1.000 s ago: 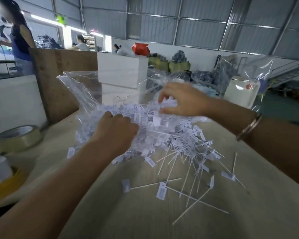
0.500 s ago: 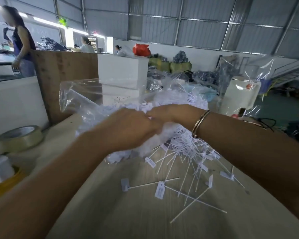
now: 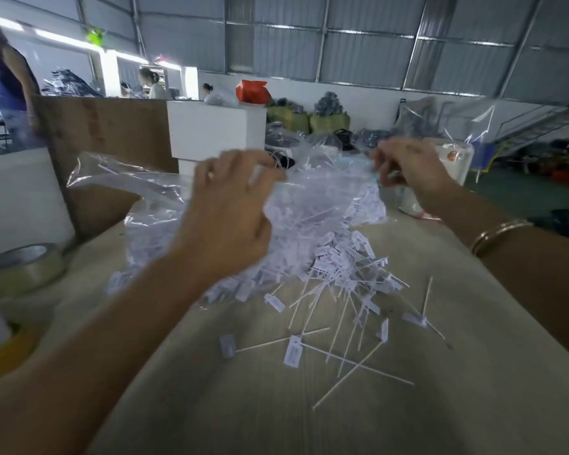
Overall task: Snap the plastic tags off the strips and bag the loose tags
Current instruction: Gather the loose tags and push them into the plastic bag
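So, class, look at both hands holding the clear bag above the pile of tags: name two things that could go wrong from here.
1. The left hand and right hand grip the clear bag by its thin film; lifted further, it may slip or tip, spilling tags back onto the table.
2. Long-stemmed loose tags lie spread near the front; a sweeping forearm could knock them off the table.

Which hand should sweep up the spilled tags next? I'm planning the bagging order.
Probably the right hand: the loose tags lie on its side, below it. The left hand holds the bag edge, farther from them.
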Demonstrator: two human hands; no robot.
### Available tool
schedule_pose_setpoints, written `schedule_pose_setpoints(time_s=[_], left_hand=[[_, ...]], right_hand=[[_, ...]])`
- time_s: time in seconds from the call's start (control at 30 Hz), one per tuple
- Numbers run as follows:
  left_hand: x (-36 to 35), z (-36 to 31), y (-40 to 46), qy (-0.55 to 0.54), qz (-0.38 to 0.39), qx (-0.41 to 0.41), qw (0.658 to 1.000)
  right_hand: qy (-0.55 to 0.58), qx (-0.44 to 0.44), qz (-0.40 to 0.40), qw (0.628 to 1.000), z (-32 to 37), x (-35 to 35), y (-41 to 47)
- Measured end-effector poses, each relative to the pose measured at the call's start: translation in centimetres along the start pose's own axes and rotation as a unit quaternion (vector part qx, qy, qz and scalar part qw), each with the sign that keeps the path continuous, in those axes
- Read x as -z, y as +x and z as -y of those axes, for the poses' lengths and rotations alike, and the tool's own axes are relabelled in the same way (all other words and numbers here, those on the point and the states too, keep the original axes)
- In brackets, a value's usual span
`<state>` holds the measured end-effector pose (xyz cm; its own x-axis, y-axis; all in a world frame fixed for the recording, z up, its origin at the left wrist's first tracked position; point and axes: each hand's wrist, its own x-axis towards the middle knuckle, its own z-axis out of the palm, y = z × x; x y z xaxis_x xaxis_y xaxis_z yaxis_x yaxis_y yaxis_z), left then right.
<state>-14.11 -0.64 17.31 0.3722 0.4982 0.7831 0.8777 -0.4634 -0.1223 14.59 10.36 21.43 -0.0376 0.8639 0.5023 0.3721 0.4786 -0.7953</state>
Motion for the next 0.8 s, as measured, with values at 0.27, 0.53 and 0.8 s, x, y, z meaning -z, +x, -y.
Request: schedule_pose_setpoints(time_s=[0.27,0.53,0.8], left_hand=[[-6.8,-6.9,-8.9,-0.066,0.323,-0.128,0.935],[-13.5,-6.9,-7.9,-0.092,0.32,0.116,0.936],[-16.5,-7.6,-5.2,-0.059,0.284,0.259,0.921]], right_hand=[[-0.437,-0.414,0.222,0.767,-10.3,4.2,-9.5],[-0.285,-0.357,0.229,0.859,-11.1,-2.8,-10.1],[-0.229,-0.434,0.197,0.849,-9.9,-0.1,-8.4]])
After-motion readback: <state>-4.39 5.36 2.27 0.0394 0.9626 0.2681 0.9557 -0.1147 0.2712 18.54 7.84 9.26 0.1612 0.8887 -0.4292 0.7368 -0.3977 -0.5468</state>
